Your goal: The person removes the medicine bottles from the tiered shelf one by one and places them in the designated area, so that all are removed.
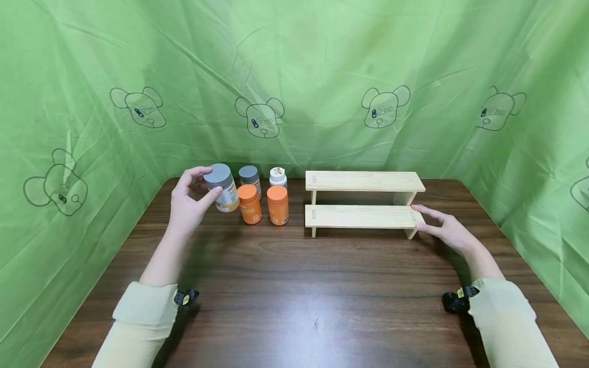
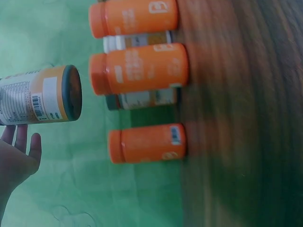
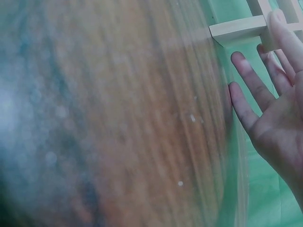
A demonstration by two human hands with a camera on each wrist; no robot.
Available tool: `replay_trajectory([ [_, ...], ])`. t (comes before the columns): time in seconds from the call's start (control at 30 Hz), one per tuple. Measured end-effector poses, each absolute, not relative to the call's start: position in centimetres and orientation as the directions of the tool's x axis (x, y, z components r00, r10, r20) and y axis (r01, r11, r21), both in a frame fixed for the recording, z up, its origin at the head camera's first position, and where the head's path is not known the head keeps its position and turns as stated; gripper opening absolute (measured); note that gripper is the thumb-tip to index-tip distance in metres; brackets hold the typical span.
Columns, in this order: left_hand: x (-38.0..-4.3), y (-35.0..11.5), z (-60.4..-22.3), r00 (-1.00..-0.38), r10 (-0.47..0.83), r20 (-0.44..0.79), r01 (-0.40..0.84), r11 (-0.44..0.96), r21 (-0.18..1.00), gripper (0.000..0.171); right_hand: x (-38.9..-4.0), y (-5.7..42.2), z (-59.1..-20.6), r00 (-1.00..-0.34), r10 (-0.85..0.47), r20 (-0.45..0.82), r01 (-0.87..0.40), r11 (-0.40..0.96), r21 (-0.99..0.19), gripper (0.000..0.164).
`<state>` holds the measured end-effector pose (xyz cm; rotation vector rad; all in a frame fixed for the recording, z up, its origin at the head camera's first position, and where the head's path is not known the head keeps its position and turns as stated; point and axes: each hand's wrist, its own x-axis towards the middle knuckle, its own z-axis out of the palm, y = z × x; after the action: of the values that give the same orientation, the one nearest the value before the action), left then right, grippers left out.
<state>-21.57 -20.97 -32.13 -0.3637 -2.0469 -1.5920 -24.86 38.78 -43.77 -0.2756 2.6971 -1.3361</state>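
Observation:
In the head view, my left hand (image 1: 189, 197) grips a large jar (image 1: 226, 197) with a grey lid and white-and-orange label, thumb and fingers round its upper part. The left wrist view shows the jar (image 2: 35, 97) raised off the table, its dark base in sight. Beside it stand two orange bottles (image 1: 250, 205) (image 1: 278, 206); a third orange bottle (image 2: 149, 143) shows only in the left wrist view. My right hand (image 1: 446, 231) touches the right end of the lower step of a two-tier wooden stand (image 1: 363, 216). Its other fingers are spread in the right wrist view.
Behind the orange bottles are a smaller grey-lidded jar (image 1: 249, 174) and a white bottle (image 1: 278, 177). Green cloth (image 1: 317, 61) printed with bear faces hangs round the back and sides of the dark wooden table (image 1: 294, 286). The stand's upper tier (image 1: 363, 181) sits farther back.

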Motion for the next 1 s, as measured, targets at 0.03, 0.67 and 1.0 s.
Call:
replay_trajectory([
  [0.03,-21.7,-21.2,-32.4,-0.832,-0.106,0.545,0.502,0.278,0.819,0.043,-24.9,38.8,-43.8,-0.977,-0.213,-0.026,-0.108,0.594,-0.797,0.058],
  [0.67,-24.4,-24.4,-36.2,-0.9,-0.172,0.402,0.308,0.403,0.862,0.043,-24.9,38.8,-43.8,-0.976,-0.213,-0.034,-0.098,0.581,-0.808,0.057],
  [1.0,-26.5,-26.0,-38.3,-0.942,-0.079,0.326,0.247,0.493,0.834,0.042,-24.7,38.7,-43.8,-0.978,-0.204,-0.033,-0.095,0.586,-0.805,0.057],
])
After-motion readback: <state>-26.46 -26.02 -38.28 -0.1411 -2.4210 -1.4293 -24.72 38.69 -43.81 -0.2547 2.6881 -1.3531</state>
